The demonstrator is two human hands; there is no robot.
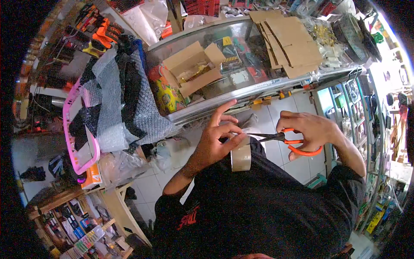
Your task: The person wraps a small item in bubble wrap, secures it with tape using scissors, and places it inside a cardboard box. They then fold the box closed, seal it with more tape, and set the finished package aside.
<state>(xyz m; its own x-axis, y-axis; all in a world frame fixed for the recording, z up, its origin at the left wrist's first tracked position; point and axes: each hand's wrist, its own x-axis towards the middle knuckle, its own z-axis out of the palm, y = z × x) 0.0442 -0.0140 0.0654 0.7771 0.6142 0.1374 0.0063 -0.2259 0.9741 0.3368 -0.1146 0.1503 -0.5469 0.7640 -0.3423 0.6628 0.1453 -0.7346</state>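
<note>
The left hand (211, 144) is pinching a tape roll (241, 159) before the dark shirt (276, 198), apparently steadying it beside the tips of the scissors (276, 137), while the right hand (317, 127) is curling around their handles (bright orange).

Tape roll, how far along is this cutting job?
Done: tape roll in the left hand, scissors in the right hand. In hand: the blades reach toward the roll's upper edge, seemingly to cut. Left: no separate strip shows, and the carton on the glass counter stands open.
</note>
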